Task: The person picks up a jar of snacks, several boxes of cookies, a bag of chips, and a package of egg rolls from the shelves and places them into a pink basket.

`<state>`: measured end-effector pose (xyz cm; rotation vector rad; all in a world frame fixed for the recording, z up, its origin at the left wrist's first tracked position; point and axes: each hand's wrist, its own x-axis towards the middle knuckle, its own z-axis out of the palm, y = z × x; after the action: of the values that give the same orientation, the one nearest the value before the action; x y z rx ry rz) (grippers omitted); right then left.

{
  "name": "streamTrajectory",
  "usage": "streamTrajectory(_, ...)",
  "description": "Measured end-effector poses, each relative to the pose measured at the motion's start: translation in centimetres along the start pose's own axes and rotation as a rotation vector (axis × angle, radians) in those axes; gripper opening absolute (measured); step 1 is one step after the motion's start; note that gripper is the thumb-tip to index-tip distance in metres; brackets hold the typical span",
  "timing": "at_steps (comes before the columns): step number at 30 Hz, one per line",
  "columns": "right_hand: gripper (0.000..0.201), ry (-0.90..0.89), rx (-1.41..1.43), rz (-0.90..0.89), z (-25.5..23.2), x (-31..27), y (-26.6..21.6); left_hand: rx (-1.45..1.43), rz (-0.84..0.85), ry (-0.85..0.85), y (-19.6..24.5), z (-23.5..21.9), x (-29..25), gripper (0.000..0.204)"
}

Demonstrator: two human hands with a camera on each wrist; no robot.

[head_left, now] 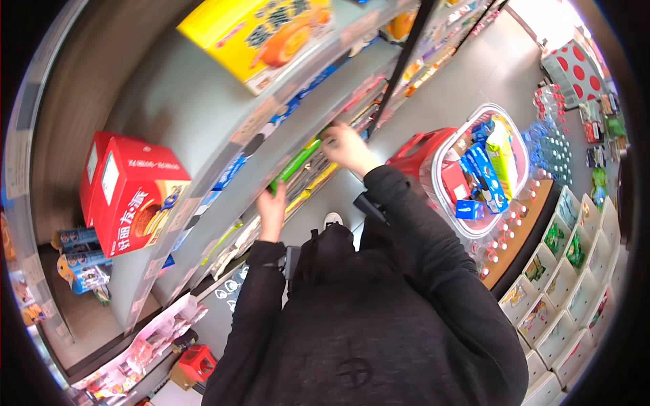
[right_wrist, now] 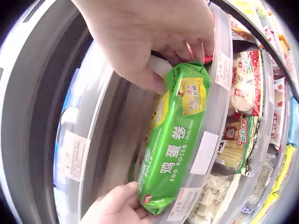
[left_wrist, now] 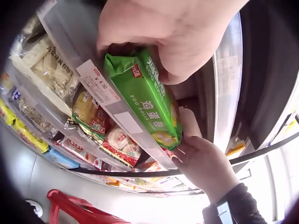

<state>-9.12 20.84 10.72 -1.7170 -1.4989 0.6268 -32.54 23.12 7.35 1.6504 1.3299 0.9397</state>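
A green pack of egg rolls [right_wrist: 175,144] lies lengthwise along a grey shelf, close behind the price-tag rail [left_wrist: 119,109]. My left hand [head_left: 272,211] grips one end of the pack, thumb on one side and fingers on the other. At the far end, my right hand [head_left: 349,149] has its thumb and fingers about the wrapper. The left wrist view shows the left hand [left_wrist: 163,35] large over the near end. In the right wrist view the right hand [right_wrist: 149,37] covers the top end, and some fingertips are hidden behind it.
Bagged snacks [left_wrist: 88,114] fill the lower shelf. Red boxes [head_left: 139,193] and a yellow box [head_left: 261,40] sit on upper shelves. To the right stands a red basket [head_left: 423,152] holding several packages. Bottled drinks [head_left: 548,145] and white bins [head_left: 562,291] lie beyond it.
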Motion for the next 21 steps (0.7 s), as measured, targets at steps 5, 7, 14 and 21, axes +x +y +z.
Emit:
streamTrajectory(5, 0.049, 0.177, 0.064, -0.03, 0.8, -0.7, 0.7, -0.099, -0.088, 0.006, 0.4, -1.0, -0.4, 0.028)
streamTrajectory(7, 0.048, 0.09, 0.134, 0.095, 1.1, 0.4, 1.8, -0.125, -0.131, -0.018, -0.3, -1.3, 0.2, 0.028)
streamTrajectory(14, 0.044, 0.13, 0.06, -0.043, 0.8, 0.6, -0.4, -0.221, -0.277, -0.011, 1.2, -2.0, -0.6, 0.038)
streamTrajectory(21, 0.052, -0.011, 0.322, 0.036, -1.4, -4.6, 0.0, -0.114, -0.424, 0.0, 3.1, -3.0, -3.5, 0.051)
